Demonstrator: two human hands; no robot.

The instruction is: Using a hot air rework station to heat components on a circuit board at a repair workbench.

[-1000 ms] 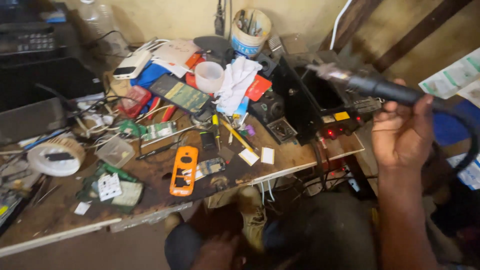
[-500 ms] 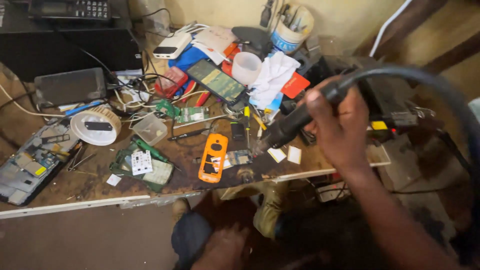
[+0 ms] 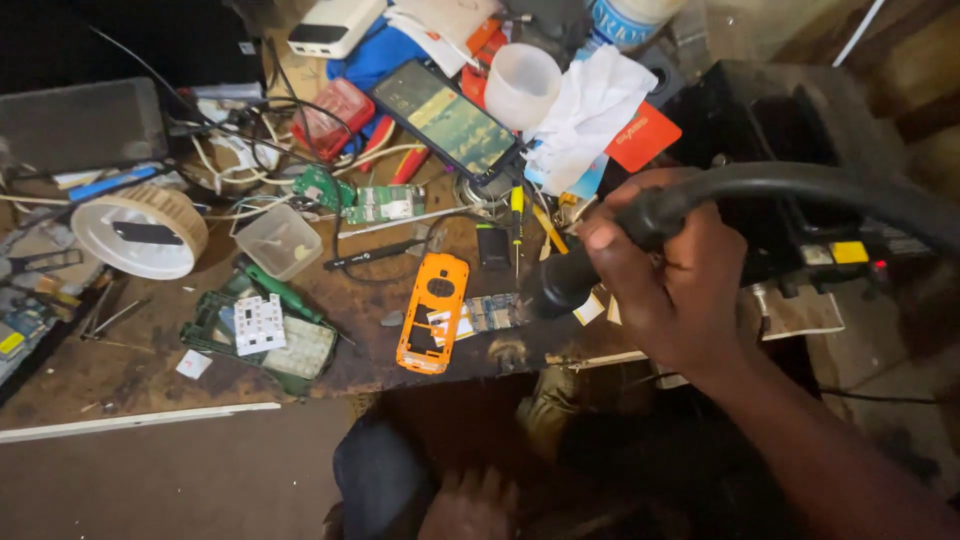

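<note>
1. Head view, right side: the right hand (image 3: 680,290) is closed around a black hot-air handpiece (image 3: 600,255), whose thick black hose (image 3: 850,190) arcs off toward the black station box (image 3: 790,130) at the desk's right end. The nozzle end is held low, just above a small bare circuit board (image 3: 490,312) lying beside an orange phone housing (image 3: 432,310) near the front edge of the desk (image 3: 130,370).

2. Head view, same area: since the orange plastic lies touching or almost touching the board, it could be warped if the nozzle were let drift leftward.

3. Head view, centre: small paper labels (image 3: 590,308) and a crumpled white tissue (image 3: 590,110) lie near the nozzle; these could be scorched or blown about by an airstream.

4. Head view, front edge: the board sits close to the desk's burnt, notched rim, so it could be pushed off into the lap below if nudged.

5. Head view, hose: the stiff hose could tug the handpiece off aim, being bent sharply at the grip.

6. Head view, bottom: the left hand (image 3: 470,510) is seen only dimly below the desk; whether it is open or holding anything cannot be told. The board is therefore judged to be unsteadied.
</note>
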